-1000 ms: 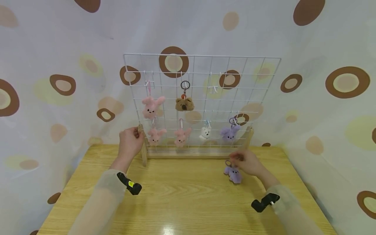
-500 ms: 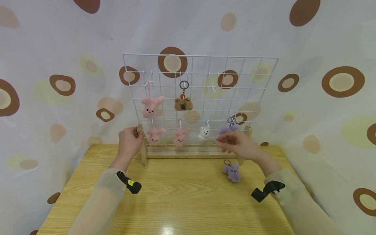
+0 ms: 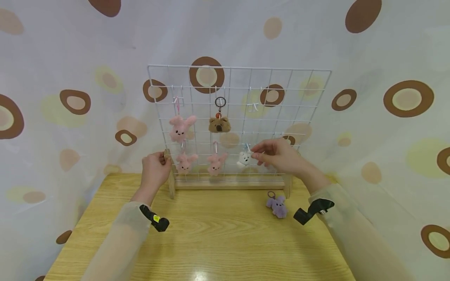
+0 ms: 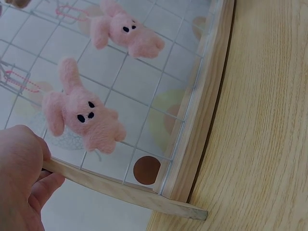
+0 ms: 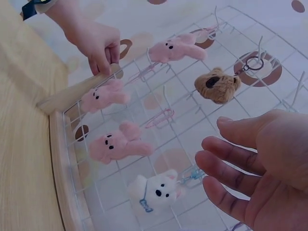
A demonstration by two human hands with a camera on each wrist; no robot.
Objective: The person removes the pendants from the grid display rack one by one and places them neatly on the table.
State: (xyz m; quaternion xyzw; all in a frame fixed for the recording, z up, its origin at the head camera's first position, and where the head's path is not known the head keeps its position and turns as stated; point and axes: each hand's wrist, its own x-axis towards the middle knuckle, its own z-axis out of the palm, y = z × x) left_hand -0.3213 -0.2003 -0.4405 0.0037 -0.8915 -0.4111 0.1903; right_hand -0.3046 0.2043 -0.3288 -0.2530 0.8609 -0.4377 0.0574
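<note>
My left hand [image 3: 156,170] grips the top of the rack's left wooden leg [image 4: 115,191], fingers and thumb around it. Beside the white dog plush charm [image 3: 243,159], which hangs by a blue loop, is my right hand [image 3: 281,157]. In the right wrist view its fingers [image 5: 226,175] are loosely bent and apart, with nothing between them, near that blue loop [image 5: 193,174]. A purple plush keychain [image 3: 277,207] with a ring lies on the table in front of the rack. The purple plush hanging in the lower row is mostly hidden behind my right hand.
The white wire grid rack [image 3: 239,68] stands on a wooden base [image 3: 228,185] at the back of the table [image 3: 211,242]. Pink rabbit plushes [image 3: 181,128] and a brown bear keychain [image 3: 219,124] hang from it. A bare white hook [image 3: 253,106] sits at upper right. A patterned curtain is behind.
My right hand has left the purple keychain on the table and moved up and leftward to beside the white dog plush. The left hand stays on the rack's leg.
</note>
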